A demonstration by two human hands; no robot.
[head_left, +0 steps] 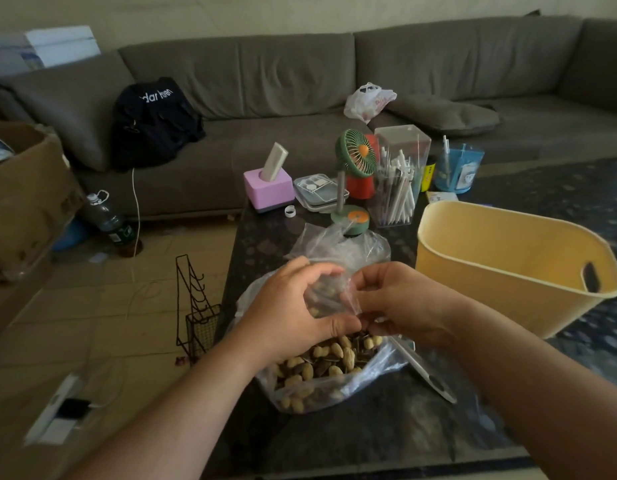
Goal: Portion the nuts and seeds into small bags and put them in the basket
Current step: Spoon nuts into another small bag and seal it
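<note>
A large clear bag of nuts and seeds lies open on the dark table in front of me. Just above it I hold a small clear bag with a few nuts inside. My left hand grips its left side, thumb underneath. My right hand pinches its right edge. The yellow basket stands to the right, close to my right hand; its inside is not visible. A bundle of clear bags lies behind my hands.
A flat grey tool lies right of the big bag. Behind are a green desk fan, a clear pen box, a pink tissue box and a blue cup. A wire rack stands at the table's left edge. A sofa is beyond.
</note>
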